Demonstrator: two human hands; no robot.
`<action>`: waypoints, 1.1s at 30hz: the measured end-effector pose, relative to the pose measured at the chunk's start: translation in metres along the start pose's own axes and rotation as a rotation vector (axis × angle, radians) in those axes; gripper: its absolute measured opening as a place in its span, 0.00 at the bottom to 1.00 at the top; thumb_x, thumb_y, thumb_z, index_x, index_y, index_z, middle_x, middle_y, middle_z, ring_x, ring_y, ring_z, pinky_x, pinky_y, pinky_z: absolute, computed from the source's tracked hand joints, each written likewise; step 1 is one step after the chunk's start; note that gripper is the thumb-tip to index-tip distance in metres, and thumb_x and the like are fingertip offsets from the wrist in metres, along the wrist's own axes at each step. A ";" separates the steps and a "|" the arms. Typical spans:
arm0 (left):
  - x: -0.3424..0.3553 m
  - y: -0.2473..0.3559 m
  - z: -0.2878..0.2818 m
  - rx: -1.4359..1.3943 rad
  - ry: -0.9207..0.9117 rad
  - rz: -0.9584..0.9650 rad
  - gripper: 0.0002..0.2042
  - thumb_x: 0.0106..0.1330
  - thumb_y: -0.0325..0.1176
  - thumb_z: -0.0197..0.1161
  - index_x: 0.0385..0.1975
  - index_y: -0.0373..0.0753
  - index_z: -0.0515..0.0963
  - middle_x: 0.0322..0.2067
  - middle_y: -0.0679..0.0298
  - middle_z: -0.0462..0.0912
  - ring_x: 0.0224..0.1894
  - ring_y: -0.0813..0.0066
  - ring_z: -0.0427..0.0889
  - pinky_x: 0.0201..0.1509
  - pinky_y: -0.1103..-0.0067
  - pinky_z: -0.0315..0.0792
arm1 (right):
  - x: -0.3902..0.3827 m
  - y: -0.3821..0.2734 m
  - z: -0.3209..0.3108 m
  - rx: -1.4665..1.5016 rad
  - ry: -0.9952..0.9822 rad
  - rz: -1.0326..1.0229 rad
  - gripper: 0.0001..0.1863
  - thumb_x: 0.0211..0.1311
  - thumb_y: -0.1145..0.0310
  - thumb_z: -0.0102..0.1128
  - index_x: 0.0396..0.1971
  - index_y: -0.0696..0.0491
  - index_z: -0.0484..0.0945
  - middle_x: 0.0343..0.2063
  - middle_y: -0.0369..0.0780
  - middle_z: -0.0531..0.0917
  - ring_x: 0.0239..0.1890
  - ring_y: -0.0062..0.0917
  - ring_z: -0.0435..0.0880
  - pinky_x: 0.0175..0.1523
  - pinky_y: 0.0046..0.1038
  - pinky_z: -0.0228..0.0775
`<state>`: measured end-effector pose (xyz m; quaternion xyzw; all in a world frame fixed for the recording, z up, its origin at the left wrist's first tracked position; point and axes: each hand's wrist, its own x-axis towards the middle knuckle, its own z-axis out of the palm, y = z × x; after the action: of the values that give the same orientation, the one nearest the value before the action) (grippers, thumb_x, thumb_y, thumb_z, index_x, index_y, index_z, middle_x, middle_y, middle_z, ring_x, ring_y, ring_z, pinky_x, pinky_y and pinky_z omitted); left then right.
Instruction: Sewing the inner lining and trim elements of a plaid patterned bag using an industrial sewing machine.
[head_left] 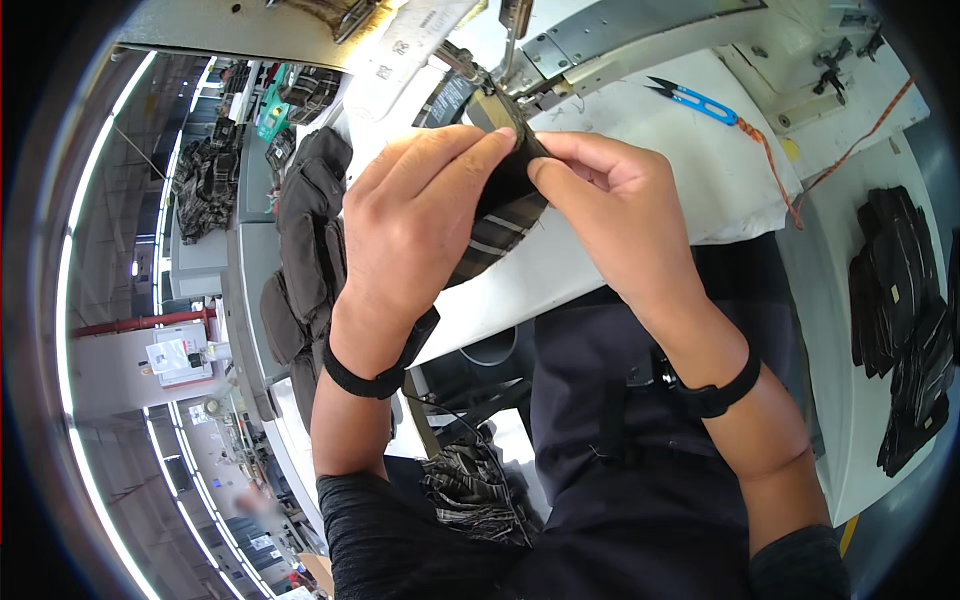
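Observation:
A dark plaid fabric piece (497, 238) lies at the sewing machine (600, 45), its upper edge close to the metal parts by the needle area. My left hand (415, 205) is closed on its left side, fingertips pressed together at the fabric's upper edge. From the other side my right hand (618, 195) pinches the same edge between thumb and fingers. The fingertips of both hands nearly meet. My fingers cover part of the fabric, and where the needle meets it is hidden.
Blue thread snips (703, 103) on an orange cord (768, 160) lie right of the machine. Dark fabric pieces (900, 290) are stacked at far right. Dark grey pieces (308, 220) pile up at left. A plaid bundle (465, 490) sits below the white tabletop (500, 300).

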<state>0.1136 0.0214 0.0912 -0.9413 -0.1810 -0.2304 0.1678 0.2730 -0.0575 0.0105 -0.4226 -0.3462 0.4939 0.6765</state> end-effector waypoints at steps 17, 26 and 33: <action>0.008 -0.014 0.015 -0.272 -0.046 -0.271 0.10 0.64 0.20 0.70 0.44 0.37 0.87 0.38 0.57 0.90 0.38 0.62 0.89 0.43 0.73 0.80 | 0.032 0.000 0.019 -0.229 0.063 -0.115 0.11 0.62 0.68 0.70 0.32 0.62 0.81 0.24 0.43 0.83 0.27 0.27 0.82 0.35 0.30 0.73; 0.017 -0.013 -0.010 -0.148 -0.213 -0.261 0.17 0.61 0.15 0.62 0.48 0.37 0.86 0.45 0.55 0.90 0.43 0.58 0.90 0.52 0.74 0.81 | 0.026 -0.001 0.023 -0.247 0.064 -0.046 0.12 0.61 0.67 0.68 0.27 0.60 0.77 0.22 0.43 0.82 0.24 0.32 0.82 0.34 0.33 0.73; 0.032 -0.006 -0.025 -0.103 -0.340 -0.232 0.16 0.64 0.20 0.63 0.50 0.38 0.88 0.44 0.53 0.90 0.42 0.58 0.91 0.49 0.75 0.82 | 0.028 0.002 0.019 -0.138 0.076 -0.098 0.10 0.60 0.68 0.67 0.28 0.61 0.81 0.19 0.40 0.82 0.21 0.24 0.80 0.31 0.29 0.71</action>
<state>0.1285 0.0254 0.1297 -0.9468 -0.3016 -0.0951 0.0588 0.2633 -0.0255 0.0175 -0.4693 -0.3738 0.4187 0.6817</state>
